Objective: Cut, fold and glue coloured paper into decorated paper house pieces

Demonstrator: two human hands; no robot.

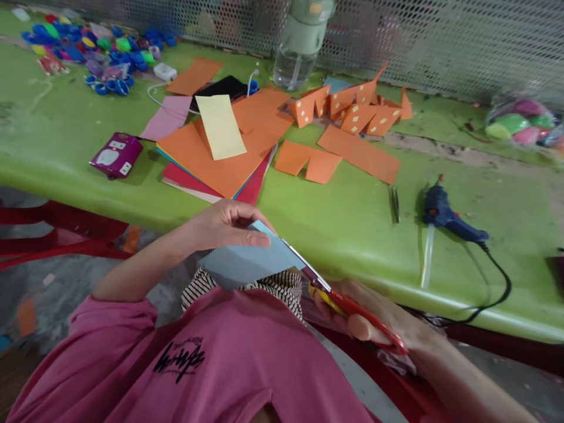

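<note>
My left hand (233,226) pinches a piece of light blue paper (247,261) over my lap, thumb on top. Scissors (374,320) with red and yellow handles sit in my right hand (348,302), whose thumb is through a handle loop. Their blades reach the right edge of the blue paper. Beyond my hands, a folded orange paper piece (306,160) stands on the green table (352,223). Behind it are folded orange animal shapes (365,108) with pale spots. A cream paper strip (222,126) rests on a stack of orange sheets (259,117).
A blue glue gun (452,217) and tweezers (395,204) lie at the right. To the left are a purple socket box (117,155) and a heap of coloured caps (106,53). A water bottle (302,47) stands against the mesh panel (418,47).
</note>
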